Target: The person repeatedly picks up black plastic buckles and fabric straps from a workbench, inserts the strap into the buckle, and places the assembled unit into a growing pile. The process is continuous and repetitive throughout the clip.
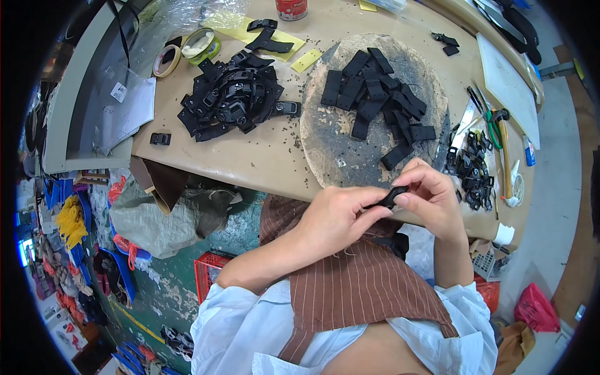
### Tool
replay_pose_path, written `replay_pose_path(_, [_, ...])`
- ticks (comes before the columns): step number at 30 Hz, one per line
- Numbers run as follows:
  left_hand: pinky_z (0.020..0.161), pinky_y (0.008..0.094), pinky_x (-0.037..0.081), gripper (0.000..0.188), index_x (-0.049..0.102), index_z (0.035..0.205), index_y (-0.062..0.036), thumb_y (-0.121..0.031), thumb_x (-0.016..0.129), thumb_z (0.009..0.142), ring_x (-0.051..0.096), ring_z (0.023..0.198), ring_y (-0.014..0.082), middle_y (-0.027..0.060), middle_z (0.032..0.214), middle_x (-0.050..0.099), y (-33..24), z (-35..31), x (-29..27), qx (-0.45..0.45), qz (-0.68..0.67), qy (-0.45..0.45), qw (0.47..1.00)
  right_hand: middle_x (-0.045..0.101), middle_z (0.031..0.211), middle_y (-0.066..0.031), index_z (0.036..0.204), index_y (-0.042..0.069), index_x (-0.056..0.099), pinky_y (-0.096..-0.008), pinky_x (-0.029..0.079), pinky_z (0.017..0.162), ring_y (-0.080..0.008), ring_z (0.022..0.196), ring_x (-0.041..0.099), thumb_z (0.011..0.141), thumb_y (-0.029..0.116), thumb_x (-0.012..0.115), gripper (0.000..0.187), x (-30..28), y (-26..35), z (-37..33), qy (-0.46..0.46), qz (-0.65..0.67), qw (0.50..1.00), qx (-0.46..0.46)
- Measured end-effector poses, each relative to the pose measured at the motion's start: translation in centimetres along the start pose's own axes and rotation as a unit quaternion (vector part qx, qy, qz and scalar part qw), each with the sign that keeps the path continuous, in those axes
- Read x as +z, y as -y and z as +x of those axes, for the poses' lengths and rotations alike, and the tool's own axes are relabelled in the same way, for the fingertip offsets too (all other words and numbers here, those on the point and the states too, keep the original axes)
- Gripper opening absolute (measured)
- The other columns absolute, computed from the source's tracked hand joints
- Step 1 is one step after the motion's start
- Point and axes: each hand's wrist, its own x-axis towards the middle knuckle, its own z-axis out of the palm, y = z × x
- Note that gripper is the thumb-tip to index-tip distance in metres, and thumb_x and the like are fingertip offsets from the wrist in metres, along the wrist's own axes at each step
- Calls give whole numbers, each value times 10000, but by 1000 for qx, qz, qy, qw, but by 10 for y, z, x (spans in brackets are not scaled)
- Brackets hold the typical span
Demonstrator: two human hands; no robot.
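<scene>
My left hand (340, 212) and my right hand (431, 199) meet at the table's near edge, both closed on a small black strap piece (392, 196). Thumbs and fingertips pinch it from either side, hiding much of its shape; whether a buckle is on it I cannot tell. Just beyond my hands, loose black straps (369, 94) lie heaped on a round, worn board (322, 150). Left of the board is a pile of black straps with buckles (234, 97). Separate black buckles (476, 165) are gathered to the right of my right hand.
A hammer (505, 153) and green-handled pliers (495, 130) lie at the right, beside a white board (509, 87). Tape (167, 60), a green tin (206, 49) and a red can (291, 9) stand toward the back. Tiny rivet-like bits are scattered across the brown table (244, 165).
</scene>
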Motion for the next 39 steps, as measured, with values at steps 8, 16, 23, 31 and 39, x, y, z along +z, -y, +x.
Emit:
replay_pose_path(8, [743,239,515,230,607,974,44,32,691,760,628,854,133,85,980,606,9,1,2,-74,-371,-144,914,542,877,-40,941,-2,564,-188,467,636,-76,718,572,800,29,666,177,7,-9,-9,-99,159,982,37])
replay_pose_path(16, [781,246,495,183,607,948,46,26,673,779,599,869,115,85,1005,591,18,-1,-6,-74,-463,-52,882,531,870,-30,927,-11,560,-192,457,659,-67,752,550,841,77,642,148,15,0,-11,-77,94,992,-33])
replay_pose_path(23, [789,240,478,114,623,881,19,12,674,779,589,882,113,96,1001,615,8,-1,-8,64,-207,-92,972,522,922,-30,941,-16,557,-208,391,772,-60,840,480,872,85,600,130,4,4,-3,-31,130,989,63])
replay_pose_path(31, [761,242,519,168,634,874,19,78,689,726,600,890,136,134,1095,548,22,-7,3,-9,-334,-103,937,533,908,-11,963,-30,554,-207,392,756,-54,828,478,891,87,572,138,7,-5,-3,-16,137,990,19])
replay_pose_path(39, [775,253,533,206,609,946,15,69,666,755,625,865,149,131,1061,590,22,-3,6,-103,-433,-54,894,566,882,-77,900,3,569,-293,410,749,-181,811,532,831,77,611,109,3,-13,-4,-7,-10,978,-206])
